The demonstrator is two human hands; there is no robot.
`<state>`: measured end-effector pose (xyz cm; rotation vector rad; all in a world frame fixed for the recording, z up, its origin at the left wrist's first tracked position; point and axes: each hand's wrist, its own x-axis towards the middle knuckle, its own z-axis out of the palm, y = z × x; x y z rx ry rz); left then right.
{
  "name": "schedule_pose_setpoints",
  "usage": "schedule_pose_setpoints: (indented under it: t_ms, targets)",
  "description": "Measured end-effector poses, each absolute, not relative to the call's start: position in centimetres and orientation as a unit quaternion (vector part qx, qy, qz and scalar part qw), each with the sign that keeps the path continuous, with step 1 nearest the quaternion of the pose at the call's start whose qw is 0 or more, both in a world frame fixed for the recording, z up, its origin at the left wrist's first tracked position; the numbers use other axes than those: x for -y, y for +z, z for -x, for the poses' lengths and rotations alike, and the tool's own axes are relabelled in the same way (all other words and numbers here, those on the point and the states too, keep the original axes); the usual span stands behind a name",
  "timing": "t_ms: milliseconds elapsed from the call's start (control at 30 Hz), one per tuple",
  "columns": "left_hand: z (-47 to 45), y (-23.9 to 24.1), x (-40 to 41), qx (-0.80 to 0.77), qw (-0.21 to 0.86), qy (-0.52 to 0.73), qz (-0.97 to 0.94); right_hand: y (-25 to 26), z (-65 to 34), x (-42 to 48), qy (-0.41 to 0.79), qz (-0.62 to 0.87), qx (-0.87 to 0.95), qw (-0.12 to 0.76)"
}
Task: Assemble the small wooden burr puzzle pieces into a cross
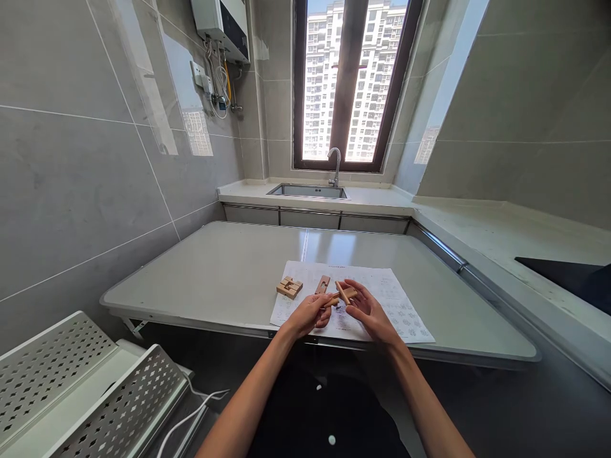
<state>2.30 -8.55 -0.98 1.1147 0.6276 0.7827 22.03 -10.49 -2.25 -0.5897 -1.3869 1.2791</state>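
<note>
My left hand (310,315) and my right hand (367,310) meet over a printed paper sheet (405,312) near the front edge of a grey table (214,267). Between their fingertips they hold small wooden puzzle pieces (344,294), crossed against each other. A partly assembled wooden block cluster (289,287) lies on the table at the sheet's left edge. One loose notched wooden piece (323,284) rests on the sheet just beyond my left hand.
A sink (308,190) with a tap (336,164) sits under the window at the back. A pale counter (501,235) runs along the right, with a black hob (568,277). Perforated white metal shelves (86,388) and a white cable (191,413) are at lower left.
</note>
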Motion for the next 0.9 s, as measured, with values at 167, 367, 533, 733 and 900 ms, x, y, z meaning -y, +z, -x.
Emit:
schedule_pose_setpoints:
  t_ms: [167,367,533,733,900]
  targets:
    - [-2.3,-0.7,8.7,-0.295,0.731,0.349,-0.507,-1.9,-22.2,10.6,0.542,0.245,0.592,0.543]
    - [-2.3,-0.8,8.7,-0.282,0.736,0.352,-0.505,-1.7,-22.2,10.7,0.532,0.266,0.602,0.533]
    - [-2.3,-1.0,8.6,-0.275,0.746,0.382,-0.471,-1.9,-22.2,10.0,0.518,0.280,0.582,0.561]
    - [-2.2,-0.4,8.8,-0.261,0.724,0.505,-0.391,-2.4,-21.6,7.2,0.335,0.450,0.623,0.544]
    - [-2.3,-0.4,8.7,-0.242,0.705,0.562,-0.359,-2.8,-19.8,5.3,0.194,0.485,0.756,0.395]
